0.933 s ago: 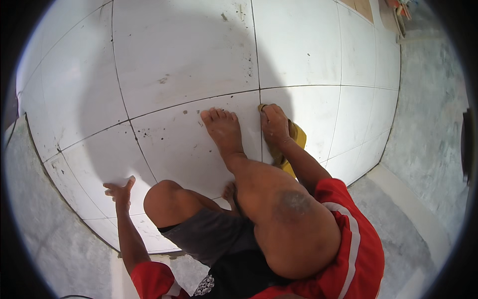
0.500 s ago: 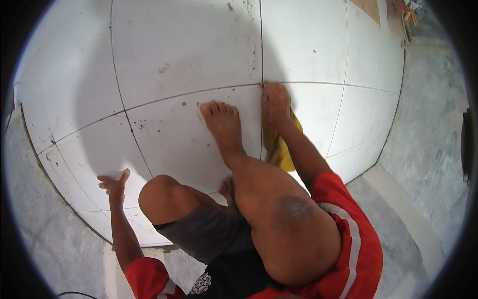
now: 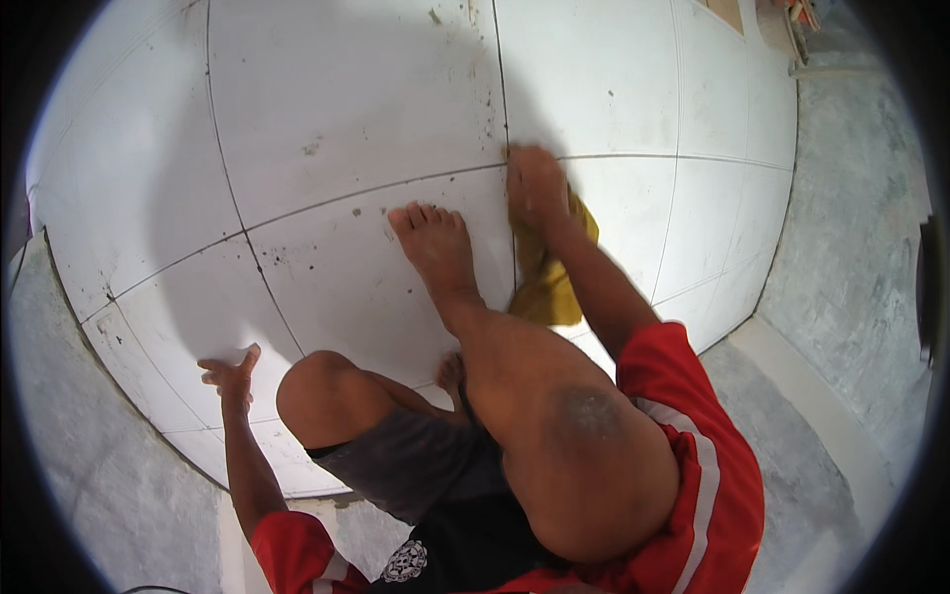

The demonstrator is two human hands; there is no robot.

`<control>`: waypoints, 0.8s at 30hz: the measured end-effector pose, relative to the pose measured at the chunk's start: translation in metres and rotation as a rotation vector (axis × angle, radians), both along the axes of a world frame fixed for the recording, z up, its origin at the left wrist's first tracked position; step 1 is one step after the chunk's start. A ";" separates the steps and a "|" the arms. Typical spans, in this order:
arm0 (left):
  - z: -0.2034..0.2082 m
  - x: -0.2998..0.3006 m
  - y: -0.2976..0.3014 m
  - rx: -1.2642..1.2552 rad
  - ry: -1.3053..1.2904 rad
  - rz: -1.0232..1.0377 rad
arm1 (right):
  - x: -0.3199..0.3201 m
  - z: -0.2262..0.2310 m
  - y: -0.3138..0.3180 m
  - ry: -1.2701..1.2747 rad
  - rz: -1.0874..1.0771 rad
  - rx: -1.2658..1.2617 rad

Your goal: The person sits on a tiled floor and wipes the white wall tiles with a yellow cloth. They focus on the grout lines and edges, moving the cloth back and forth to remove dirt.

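Observation:
My right hand [image 3: 539, 186] is closed and pressed to the white tiled floor [image 3: 346, 109], at a dark joint where several tiles meet. Bunched under it is a yellow cloth [image 3: 550, 289], whose loose end trails back toward me beneath my forearm. At lower left my left hand [image 3: 234, 376] rests on a tile with its fingers spread and nothing in it. Between the hands, my bare foot [image 3: 435, 243] stands flat on the tile.
Dark specks and smudges [image 3: 312, 148] dot the tiles and joints. Grey bare walls [image 3: 856, 198] border the floor at right and left. A few small items [image 3: 804, 15] lie at the far right corner. A dark flat object [image 3: 927, 292] is at the right edge.
My right hand has shifted slightly away from me at the tile joint, and more of the yellow cloth shows beneath my forearm. My left hand stays put; the view has shifted a little.

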State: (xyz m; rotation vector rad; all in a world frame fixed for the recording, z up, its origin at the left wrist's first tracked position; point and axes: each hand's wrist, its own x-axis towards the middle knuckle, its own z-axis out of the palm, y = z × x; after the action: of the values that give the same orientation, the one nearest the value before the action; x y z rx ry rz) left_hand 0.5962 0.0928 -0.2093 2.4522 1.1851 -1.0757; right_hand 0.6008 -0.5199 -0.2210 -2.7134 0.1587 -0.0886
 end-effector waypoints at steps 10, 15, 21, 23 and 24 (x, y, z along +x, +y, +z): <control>0.000 0.002 -0.004 0.002 -0.005 -0.023 | -0.026 -0.007 -0.005 -0.040 -0.093 -0.004; 0.003 0.003 -0.008 0.030 0.033 -0.033 | 0.012 0.009 0.056 -0.007 0.185 0.135; -0.001 -0.001 -0.002 0.058 0.017 -0.027 | -0.023 0.025 -0.007 0.100 0.053 0.077; 0.002 0.002 -0.008 0.017 0.016 -0.003 | -0.016 0.016 0.012 0.034 0.183 0.147; 0.004 0.005 -0.011 -0.004 0.021 0.012 | -0.006 0.010 0.027 -0.001 0.249 0.178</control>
State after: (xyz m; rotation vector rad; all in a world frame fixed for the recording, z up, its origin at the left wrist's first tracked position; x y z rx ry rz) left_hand 0.6014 0.0820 -0.2058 2.4335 1.2016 -1.1015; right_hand 0.5948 -0.4933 -0.2115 -2.5321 -0.1640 -0.0032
